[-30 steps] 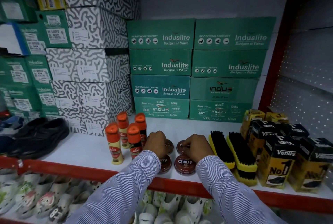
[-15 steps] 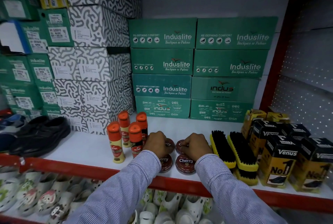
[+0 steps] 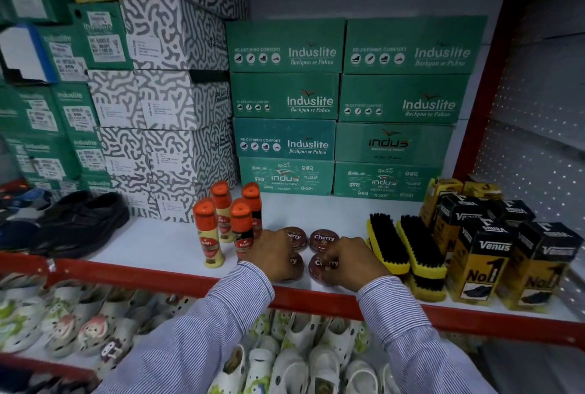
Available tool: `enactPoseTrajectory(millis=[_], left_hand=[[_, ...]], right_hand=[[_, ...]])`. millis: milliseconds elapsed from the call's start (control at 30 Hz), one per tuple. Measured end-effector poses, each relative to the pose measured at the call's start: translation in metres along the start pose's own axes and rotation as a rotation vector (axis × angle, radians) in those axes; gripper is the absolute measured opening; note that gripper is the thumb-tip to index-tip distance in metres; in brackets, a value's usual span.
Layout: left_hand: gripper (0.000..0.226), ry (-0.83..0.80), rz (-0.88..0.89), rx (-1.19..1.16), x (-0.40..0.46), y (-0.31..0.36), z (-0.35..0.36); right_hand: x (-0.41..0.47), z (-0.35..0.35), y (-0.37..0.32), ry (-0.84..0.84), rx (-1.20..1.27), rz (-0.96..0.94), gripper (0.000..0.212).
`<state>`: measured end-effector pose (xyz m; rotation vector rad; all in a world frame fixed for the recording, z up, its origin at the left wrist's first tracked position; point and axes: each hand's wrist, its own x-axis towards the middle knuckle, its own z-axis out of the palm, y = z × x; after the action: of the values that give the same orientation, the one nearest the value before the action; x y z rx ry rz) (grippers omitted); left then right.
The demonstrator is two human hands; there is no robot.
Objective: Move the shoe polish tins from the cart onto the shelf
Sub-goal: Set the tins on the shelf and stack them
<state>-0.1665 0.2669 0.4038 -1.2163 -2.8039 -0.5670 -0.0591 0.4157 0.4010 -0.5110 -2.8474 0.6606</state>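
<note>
White shelf (image 3: 164,245), round brown Cherry tins (image 3: 323,239) — four

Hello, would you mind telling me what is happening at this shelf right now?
A person is arranging four round Cherry shoe polish tins on the white shelf. The left hand rests on the front left tin, and the right hand on the front right tin. The two rear tins sit just behind. Kiwi bottles stand to the left, brushes to the right.
</note>
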Motion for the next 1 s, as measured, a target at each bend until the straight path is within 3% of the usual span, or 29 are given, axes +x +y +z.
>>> enactPoseTrajectory(millis=[67, 433, 600, 733, 833, 900, 1000], left_hand=[[0.036, 0.027, 0.002, -0.028, -0.004, 0.0, 0.002], [0.048, 0.081, 0.022, -0.044, -0.009, 0.004, 0.004], [0.044, 0.079, 0.005, -0.05, -0.008, 0.003, 0.006], [0.012, 0.065, -0.014, -0.106, -0.013, 0.005, 0.002], [0.014, 0.071, -0.018, -0.116, -0.013, 0.006, 0.001], [0.035, 0.068, -0.035, -0.107, -0.012, 0.005, 0.002], [0.014, 0.068, -0.037, -0.115, -0.013, 0.007, 0.001]], right_hand=[[-0.003, 0.003, -0.001, 0.032, 0.008, 0.002, 0.027], [-0.013, 0.007, -0.005, 0.104, 0.042, 0.02, 0.029], [-0.013, 0.006, -0.006, 0.095, 0.034, 0.018, 0.028], [-0.013, 0.005, -0.009, 0.089, 0.023, 0.02, 0.026], [-0.012, 0.006, -0.009, 0.09, 0.024, 0.028, 0.027], [-0.012, 0.006, -0.009, 0.086, 0.026, 0.03, 0.027], [-0.014, 0.005, -0.009, 0.083, 0.036, 0.021, 0.026]])
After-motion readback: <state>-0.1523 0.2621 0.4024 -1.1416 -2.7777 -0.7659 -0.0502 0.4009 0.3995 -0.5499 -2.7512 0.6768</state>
